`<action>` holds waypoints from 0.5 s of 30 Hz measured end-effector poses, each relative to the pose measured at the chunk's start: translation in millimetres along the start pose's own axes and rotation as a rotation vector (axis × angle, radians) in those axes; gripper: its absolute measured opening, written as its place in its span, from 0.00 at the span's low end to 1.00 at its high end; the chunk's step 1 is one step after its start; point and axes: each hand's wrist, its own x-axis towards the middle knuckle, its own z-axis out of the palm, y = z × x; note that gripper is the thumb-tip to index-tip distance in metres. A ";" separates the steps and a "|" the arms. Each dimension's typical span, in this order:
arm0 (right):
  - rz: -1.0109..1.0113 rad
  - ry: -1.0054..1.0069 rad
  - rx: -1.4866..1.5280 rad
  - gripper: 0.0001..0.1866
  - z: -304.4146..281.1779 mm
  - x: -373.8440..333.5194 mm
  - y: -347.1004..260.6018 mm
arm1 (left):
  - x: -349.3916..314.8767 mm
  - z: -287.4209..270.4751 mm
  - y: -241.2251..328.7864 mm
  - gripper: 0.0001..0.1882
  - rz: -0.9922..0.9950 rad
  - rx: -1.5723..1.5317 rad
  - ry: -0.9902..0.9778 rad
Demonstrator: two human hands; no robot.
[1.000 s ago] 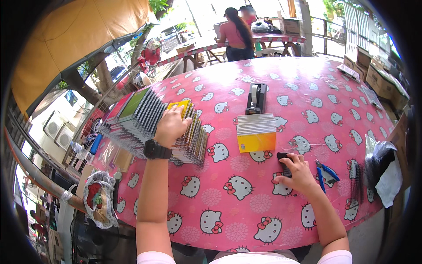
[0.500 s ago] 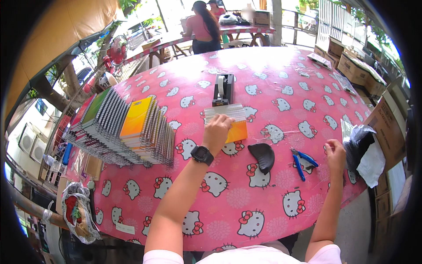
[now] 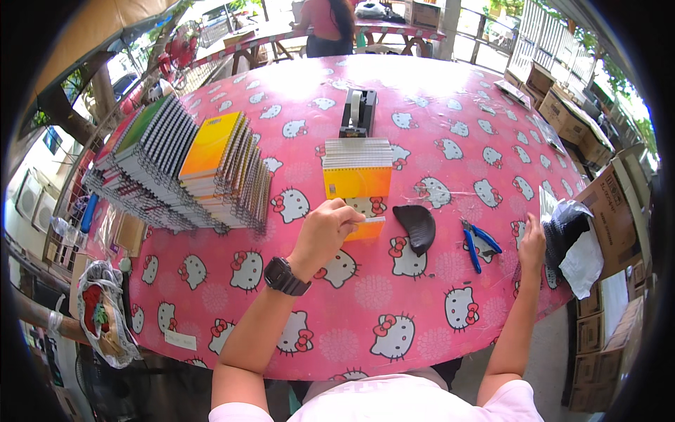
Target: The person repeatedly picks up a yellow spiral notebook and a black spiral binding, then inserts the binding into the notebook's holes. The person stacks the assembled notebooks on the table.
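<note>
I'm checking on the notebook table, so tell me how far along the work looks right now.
Looks early. Done: a small stack of yellow notebooks sits squared up mid-table. In hand: the left hand has its grip on one orange-yellow notebook below that stack, while the right hand rests at the table's right edge near the blue pliers. Left: the long fanned row of spiral notebooks on the left, much larger than the stack.

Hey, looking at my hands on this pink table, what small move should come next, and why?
Probably draw the small orange notebook toward you with the left hand. Its fingers already pinch the notebook's near edge, just below the short stack of orange spiral notebooks. The right hand rests flat near the table's right rim, beside the blue-handled pliers, holding nothing.
</note>
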 end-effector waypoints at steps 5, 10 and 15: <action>-0.152 -0.476 0.473 0.15 -38.9 4.5 -135.3 | -9.1 -7.7 10.7 0.11 -0.001 -0.121 -0.036; -0.386 -0.781 0.806 0.15 -9.8 -29.8 -211.8 | -16.6 2.5 18.4 0.13 0.164 0.185 -0.044; -0.433 -0.801 0.820 0.14 4.4 -35.7 -215.4 | -21.8 11.7 27.5 0.14 0.210 0.255 0.106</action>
